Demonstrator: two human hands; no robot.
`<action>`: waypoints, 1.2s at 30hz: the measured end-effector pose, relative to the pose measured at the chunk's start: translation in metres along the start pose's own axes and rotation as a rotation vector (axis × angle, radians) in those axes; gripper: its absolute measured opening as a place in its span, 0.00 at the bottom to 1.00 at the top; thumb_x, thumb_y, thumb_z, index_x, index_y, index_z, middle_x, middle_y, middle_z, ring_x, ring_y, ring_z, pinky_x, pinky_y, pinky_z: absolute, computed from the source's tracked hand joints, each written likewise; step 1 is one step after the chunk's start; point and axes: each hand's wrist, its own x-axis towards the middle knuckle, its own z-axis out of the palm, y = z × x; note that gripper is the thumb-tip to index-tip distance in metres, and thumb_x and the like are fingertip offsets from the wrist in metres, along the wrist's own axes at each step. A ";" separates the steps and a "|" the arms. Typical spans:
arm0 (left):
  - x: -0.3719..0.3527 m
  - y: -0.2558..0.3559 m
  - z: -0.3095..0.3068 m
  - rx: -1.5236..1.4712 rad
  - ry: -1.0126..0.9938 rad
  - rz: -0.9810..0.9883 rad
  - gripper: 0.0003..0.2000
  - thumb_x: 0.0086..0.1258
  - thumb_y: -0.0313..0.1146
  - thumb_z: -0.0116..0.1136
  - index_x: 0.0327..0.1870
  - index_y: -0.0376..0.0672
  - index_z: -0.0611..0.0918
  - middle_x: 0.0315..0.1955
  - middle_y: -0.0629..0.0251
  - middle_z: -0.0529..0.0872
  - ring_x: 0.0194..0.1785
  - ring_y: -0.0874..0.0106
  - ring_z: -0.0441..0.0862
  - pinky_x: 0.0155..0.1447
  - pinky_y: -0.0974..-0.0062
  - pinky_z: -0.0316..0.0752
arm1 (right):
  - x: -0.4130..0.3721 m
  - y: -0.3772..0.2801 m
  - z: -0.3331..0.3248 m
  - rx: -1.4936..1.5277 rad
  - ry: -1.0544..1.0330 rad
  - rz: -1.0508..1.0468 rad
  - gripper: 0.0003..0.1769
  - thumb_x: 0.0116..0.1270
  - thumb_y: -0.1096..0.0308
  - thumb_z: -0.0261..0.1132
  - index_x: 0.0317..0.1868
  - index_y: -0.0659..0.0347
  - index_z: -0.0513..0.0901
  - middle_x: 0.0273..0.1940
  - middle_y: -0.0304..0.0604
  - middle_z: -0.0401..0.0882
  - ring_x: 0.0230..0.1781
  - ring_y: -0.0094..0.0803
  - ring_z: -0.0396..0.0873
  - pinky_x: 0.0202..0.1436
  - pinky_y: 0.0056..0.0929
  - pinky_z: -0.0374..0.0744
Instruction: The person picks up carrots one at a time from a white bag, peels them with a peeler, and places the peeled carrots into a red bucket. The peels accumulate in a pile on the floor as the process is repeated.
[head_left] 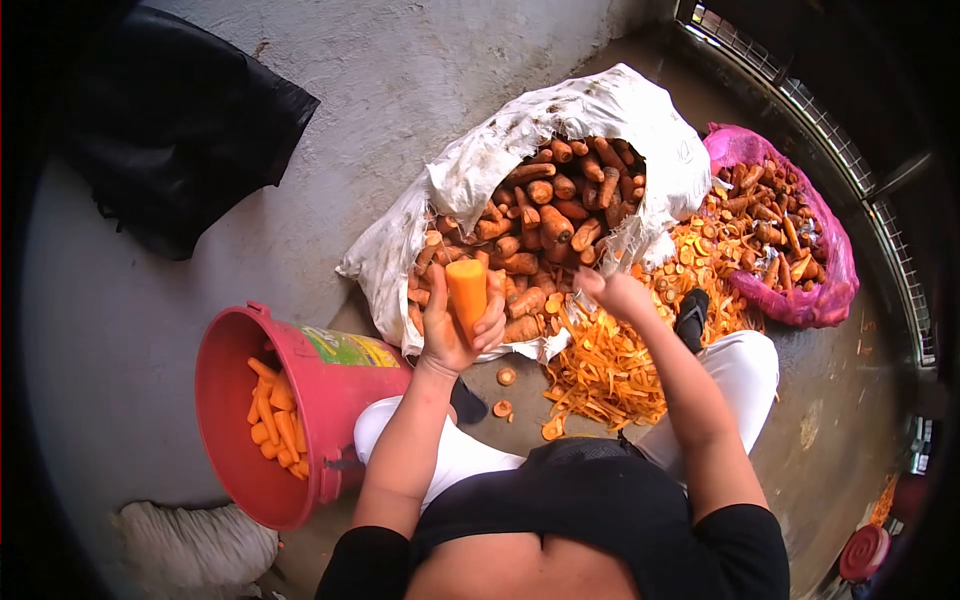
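Note:
A peeled orange carrot stands nearly upright in my left hand, its cut top pointing up and my fingers wrapped round it. My right hand is raised to the right of it, over the front of the white sack, with the fingers closed; what they hold is too small to make out. Unpeeled carrots fill the sack's open mouth behind both hands. Orange peelings lie in a heap below my right hand.
At the left a red bucket lies tilted, with peeled carrots inside. A pink bag of carrot pieces stands at the right. Black cloth hangs at the upper left. Carrot ends lie on the floor near my feet.

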 end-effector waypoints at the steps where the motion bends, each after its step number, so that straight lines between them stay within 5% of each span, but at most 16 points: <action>1: 0.001 -0.001 0.003 0.014 0.110 0.026 0.29 0.73 0.61 0.39 0.49 0.39 0.72 0.24 0.62 0.75 0.22 0.70 0.74 0.30 0.73 0.72 | -0.003 0.005 0.003 -0.074 0.040 -0.037 0.31 0.67 0.37 0.56 0.30 0.58 0.84 0.19 0.45 0.78 0.21 0.34 0.79 0.26 0.34 0.77; 4: -0.002 -0.003 0.006 0.044 0.377 0.073 0.27 0.75 0.58 0.39 0.54 0.39 0.73 0.33 0.54 0.80 0.32 0.62 0.81 0.40 0.66 0.78 | -0.024 0.005 0.010 -0.164 0.133 -0.149 0.29 0.66 0.39 0.56 0.31 0.59 0.85 0.26 0.51 0.82 0.28 0.44 0.83 0.34 0.41 0.80; 7: -0.011 0.002 -0.007 0.071 0.362 0.054 0.26 0.72 0.56 0.47 0.55 0.40 0.73 0.47 0.46 0.81 0.45 0.55 0.84 0.50 0.58 0.81 | -0.056 -0.028 -0.022 -0.097 0.155 -0.218 0.23 0.65 0.45 0.57 0.35 0.58 0.85 0.33 0.54 0.84 0.35 0.50 0.83 0.42 0.45 0.79; 14: -0.018 -0.004 -0.004 0.136 0.532 0.108 0.29 0.69 0.62 0.47 0.51 0.42 0.74 0.43 0.51 0.82 0.41 0.61 0.83 0.45 0.62 0.80 | -0.097 -0.041 -0.082 0.154 0.133 -0.283 0.24 0.62 0.39 0.62 0.38 0.51 0.88 0.30 0.48 0.85 0.31 0.39 0.85 0.37 0.37 0.80; 16: -0.018 -0.001 -0.007 0.044 0.478 0.126 0.30 0.69 0.64 0.45 0.50 0.43 0.74 0.40 0.54 0.81 0.39 0.63 0.82 0.43 0.64 0.79 | -0.097 -0.029 -0.087 0.165 0.238 -0.366 0.27 0.62 0.38 0.62 0.36 0.56 0.87 0.27 0.50 0.84 0.29 0.44 0.84 0.37 0.40 0.79; 22: -0.016 0.005 -0.021 0.249 0.532 0.238 0.25 0.74 0.56 0.45 0.58 0.44 0.73 0.38 0.61 0.81 0.38 0.70 0.79 0.42 0.69 0.78 | -0.065 -0.004 -0.087 -0.289 0.180 -0.214 0.26 0.63 0.43 0.61 0.32 0.61 0.86 0.28 0.52 0.83 0.31 0.45 0.84 0.37 0.41 0.80; 29: -0.108 0.099 0.062 1.190 1.170 1.286 0.21 0.75 0.48 0.50 0.55 0.39 0.73 0.41 0.60 0.80 0.41 0.72 0.79 0.44 0.75 0.76 | -0.041 0.006 -0.098 -0.234 0.271 -0.203 0.31 0.63 0.38 0.58 0.31 0.62 0.85 0.29 0.56 0.83 0.32 0.52 0.83 0.38 0.46 0.80; 32: -0.181 0.137 0.079 1.726 1.587 1.478 0.22 0.76 0.48 0.48 0.57 0.36 0.73 0.44 0.57 0.80 0.42 0.71 0.80 0.46 0.77 0.76 | -0.041 0.008 -0.100 -0.239 0.284 -0.217 0.30 0.63 0.39 0.58 0.31 0.62 0.85 0.30 0.57 0.83 0.33 0.53 0.83 0.39 0.46 0.80; 34: -0.236 0.160 0.079 2.191 1.850 1.495 0.24 0.74 0.49 0.50 0.57 0.36 0.74 0.47 0.53 0.80 0.44 0.62 0.81 0.49 0.71 0.76 | -0.047 0.008 -0.097 -0.235 0.274 -0.223 0.28 0.62 0.41 0.59 0.31 0.62 0.85 0.30 0.57 0.83 0.33 0.53 0.83 0.39 0.46 0.80; 36: -0.270 0.165 0.082 2.297 2.526 0.604 0.24 0.72 0.50 0.51 0.59 0.39 0.75 0.49 0.50 0.80 0.47 0.57 0.81 0.52 0.66 0.76 | -0.044 0.012 -0.092 -0.259 0.282 -0.222 0.27 0.61 0.42 0.61 0.32 0.61 0.85 0.30 0.56 0.83 0.34 0.51 0.83 0.39 0.46 0.80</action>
